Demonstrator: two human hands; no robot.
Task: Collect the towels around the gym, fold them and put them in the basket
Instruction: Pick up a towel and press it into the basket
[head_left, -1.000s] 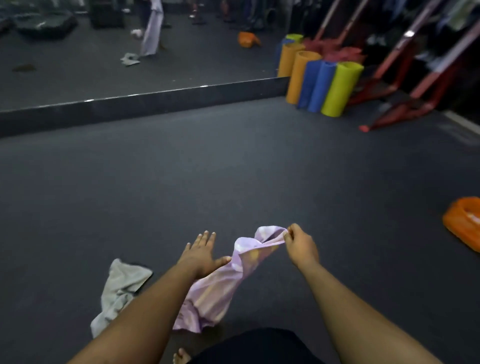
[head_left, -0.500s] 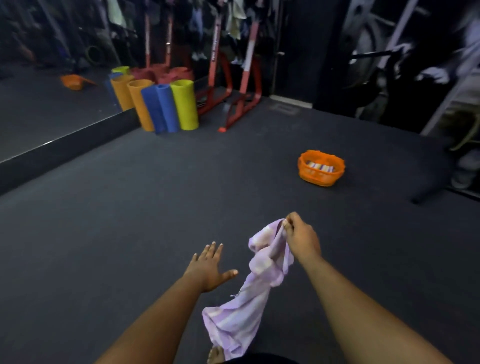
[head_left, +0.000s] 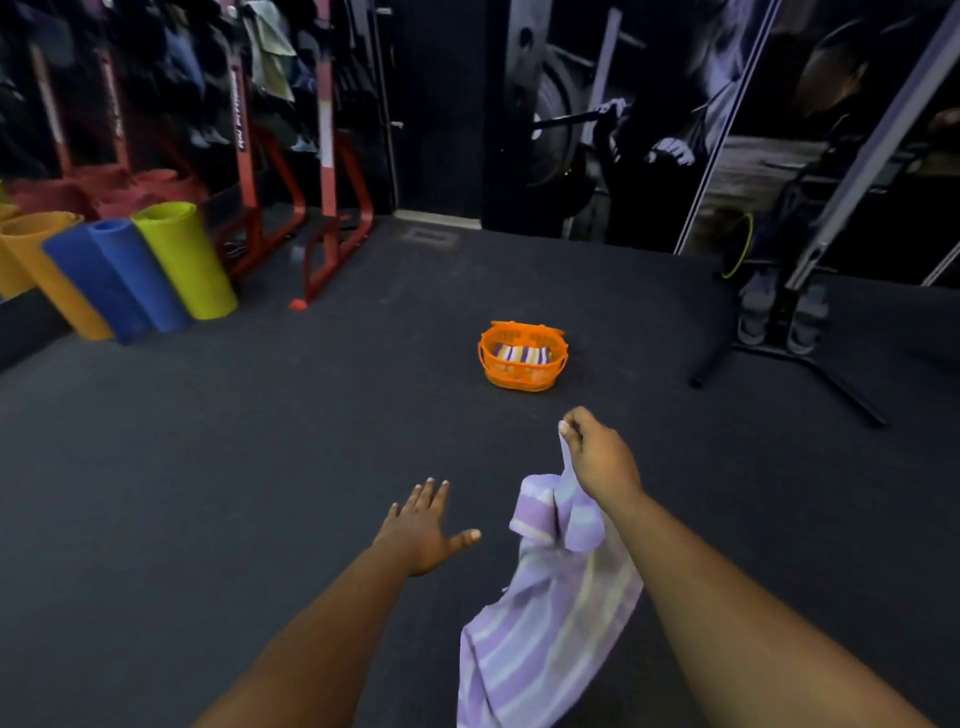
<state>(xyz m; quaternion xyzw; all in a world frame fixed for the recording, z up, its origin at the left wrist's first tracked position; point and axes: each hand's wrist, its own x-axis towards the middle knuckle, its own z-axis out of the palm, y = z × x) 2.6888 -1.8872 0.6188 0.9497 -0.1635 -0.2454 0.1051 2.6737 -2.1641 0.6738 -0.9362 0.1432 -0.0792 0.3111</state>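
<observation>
Underfoot, a dark rubber gym floor (head_left: 208, 467) fills the scene. Rolled foam mats in orange, blue and yellow-green (head_left: 130, 270) lean at the far left beside red steel rack legs (head_left: 327, 208). Near the bottom, a lilac-and-white striped towel (head_left: 545, 613) hangs pinched at one corner by the right hand (head_left: 597, 457). Well beyond it sits an orange plastic basket (head_left: 521, 376) holding folded striped towels (head_left: 521, 354). Left of the hanging towel, the left hand (head_left: 421, 530) hovers with fingers spread, holding nothing.
</observation>
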